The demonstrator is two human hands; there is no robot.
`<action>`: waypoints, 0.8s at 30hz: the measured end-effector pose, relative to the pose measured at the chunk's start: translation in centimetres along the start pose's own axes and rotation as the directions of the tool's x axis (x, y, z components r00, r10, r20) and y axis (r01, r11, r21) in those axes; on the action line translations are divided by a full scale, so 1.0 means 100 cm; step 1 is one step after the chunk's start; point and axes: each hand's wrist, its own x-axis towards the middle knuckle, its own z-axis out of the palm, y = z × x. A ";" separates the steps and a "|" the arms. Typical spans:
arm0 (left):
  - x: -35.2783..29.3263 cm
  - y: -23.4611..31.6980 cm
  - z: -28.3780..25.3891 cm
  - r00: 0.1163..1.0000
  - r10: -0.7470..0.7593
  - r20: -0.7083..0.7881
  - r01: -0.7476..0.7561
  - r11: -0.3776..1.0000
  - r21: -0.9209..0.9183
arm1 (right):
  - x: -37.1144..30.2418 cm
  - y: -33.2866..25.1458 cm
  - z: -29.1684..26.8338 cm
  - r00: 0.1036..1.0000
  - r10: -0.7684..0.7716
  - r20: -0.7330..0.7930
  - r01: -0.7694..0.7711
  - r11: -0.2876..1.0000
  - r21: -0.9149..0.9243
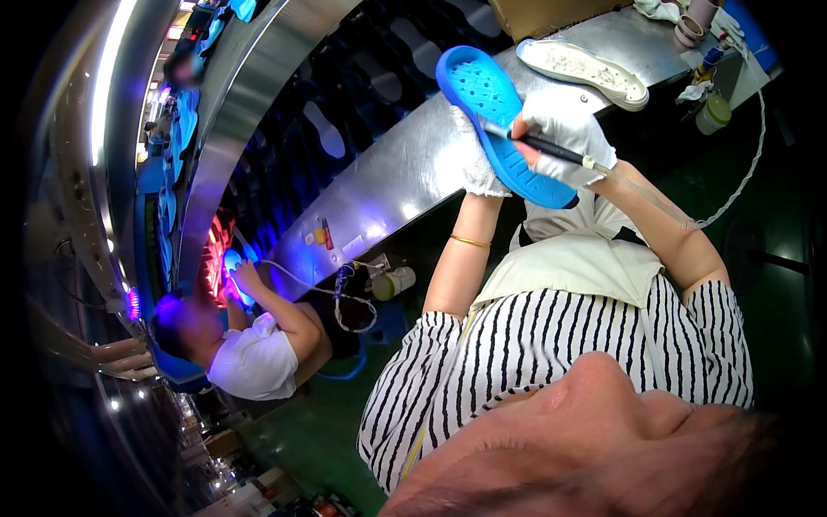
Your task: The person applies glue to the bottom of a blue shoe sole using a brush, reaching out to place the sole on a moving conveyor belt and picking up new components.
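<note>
Blue perforated shoe sole (508,160) tilts by the shiny metal bench (379,164), head view: white-gloved left hand (476,164) curls around its side, white-gloved right hand (573,129) grips a slim black-handled tool (556,149) over it; work looks underway, remainder unclear.

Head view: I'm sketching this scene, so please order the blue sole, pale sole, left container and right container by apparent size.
1. Blue sole
2. Pale sole
3. Left container and right container: too alike to rank, their nearness to the camera being unsure.
</note>
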 end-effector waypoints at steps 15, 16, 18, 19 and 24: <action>-0.003 0.009 0.007 0.987 0.156 -0.037 -0.156 0.988 -0.001 | -0.010 0.003 -0.009 0.961 0.274 0.045 -0.275 0.915 0.295; -0.015 0.008 0.018 0.993 0.109 0.035 -0.105 0.990 -0.096 | -0.008 0.007 -0.015 0.951 0.308 0.037 -0.307 0.915 0.261; -0.022 0.004 0.027 0.981 0.117 0.152 -0.123 0.992 0.032 | -0.007 0.012 -0.020 0.927 0.373 0.028 -0.365 0.887 0.282; -0.022 0.003 0.030 0.984 0.110 0.139 -0.111 0.994 0.000 | -0.006 0.012 -0.020 0.914 0.404 0.030 -0.389 0.856 0.341; -0.006 0.006 0.030 0.989 0.140 0.055 -0.143 0.989 0.039 | -0.009 -0.008 0.001 0.977 0.200 0.074 -0.213 0.925 0.314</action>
